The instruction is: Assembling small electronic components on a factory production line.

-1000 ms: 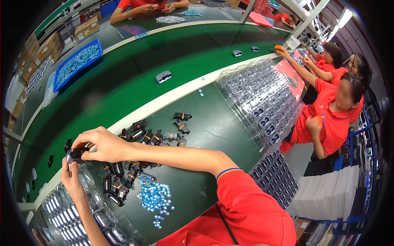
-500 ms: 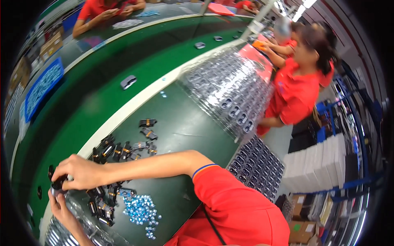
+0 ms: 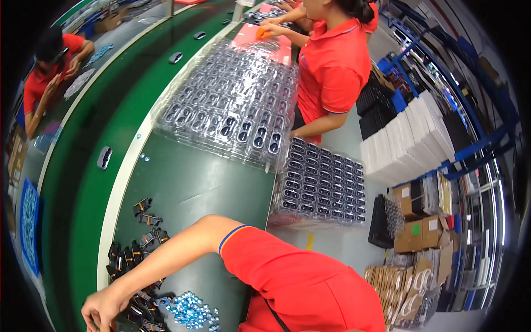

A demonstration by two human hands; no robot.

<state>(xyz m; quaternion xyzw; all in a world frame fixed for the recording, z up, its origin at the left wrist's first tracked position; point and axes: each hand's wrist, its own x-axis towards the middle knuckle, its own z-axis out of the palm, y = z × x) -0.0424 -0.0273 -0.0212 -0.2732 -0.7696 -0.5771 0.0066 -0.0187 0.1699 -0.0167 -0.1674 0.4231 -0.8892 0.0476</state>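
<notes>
My right hand (image 3: 104,305) is at the lower left, its fingers bent downward and closed. Whatever they grip is cut off by the lower edge. My left hand does not show. Beside my right hand lies a heap of small black parts with orange-brown strips (image 3: 133,254), spread along the table's belt-side edge. A pile of shiny light-blue bead-like pieces (image 3: 191,310) sits to the right of that heap, on the dark green table (image 3: 182,193).
Stacked clear plastic trays (image 3: 221,110) with grey-black housings cover the table ahead. Another tray stack (image 3: 323,182) stands at right. A green conveyor belt (image 3: 77,221) runs along the left, carrying grey housings (image 3: 104,157). A co-worker in red (image 3: 337,61) stands beyond the trays.
The view has swung to the right and the scene has shifted left. My left hand and the grey housing at my hands have left the picture. My right hand now sits at the lower edge.
</notes>
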